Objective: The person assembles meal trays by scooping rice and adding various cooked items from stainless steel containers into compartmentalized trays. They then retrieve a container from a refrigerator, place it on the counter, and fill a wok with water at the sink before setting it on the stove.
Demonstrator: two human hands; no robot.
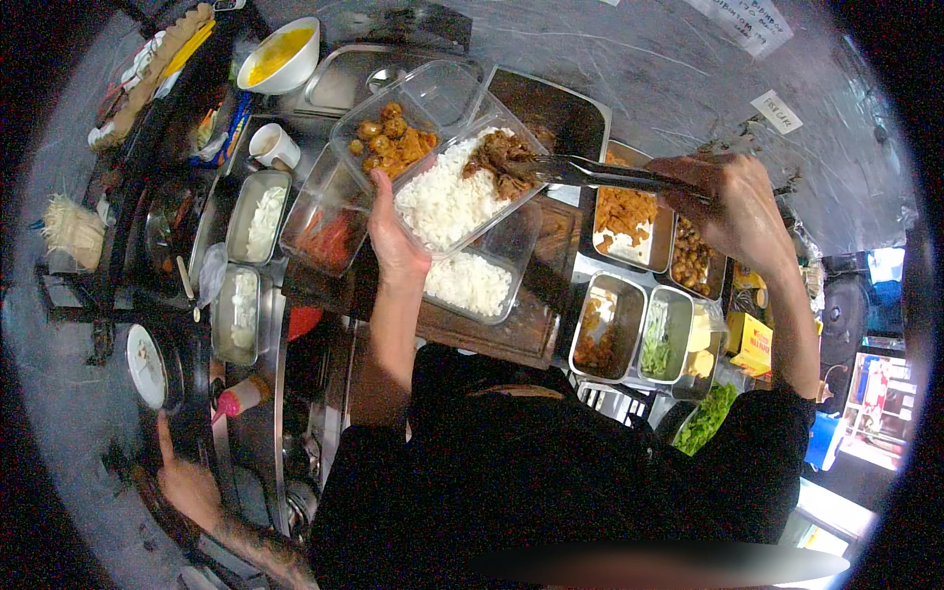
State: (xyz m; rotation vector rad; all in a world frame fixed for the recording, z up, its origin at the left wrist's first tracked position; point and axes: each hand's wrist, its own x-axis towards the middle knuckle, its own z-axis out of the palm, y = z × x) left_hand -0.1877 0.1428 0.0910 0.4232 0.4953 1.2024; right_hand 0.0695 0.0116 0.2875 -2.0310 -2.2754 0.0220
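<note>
One co-worker's hand (192, 492) is at far left, well apart from the box (492, 225). Left hand (398, 254) grips the box's side, thumb up its wall, other fingers hidden; such a one-sided hold could let it tip under pressure. Rice (438, 202) is heaped there, so a jolt could spill some onto the lower box (497, 317). Meat (501, 160) lies at the tips of the tongs (615, 174); whether they pinch it, I cannot tell. Right hand (737, 206) is wrapped around the tongs; a slack squeeze could drop meat.

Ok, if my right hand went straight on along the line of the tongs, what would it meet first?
Most likely the brown meat, right at the tips of the tongs, though depth is hard to judge.
</note>
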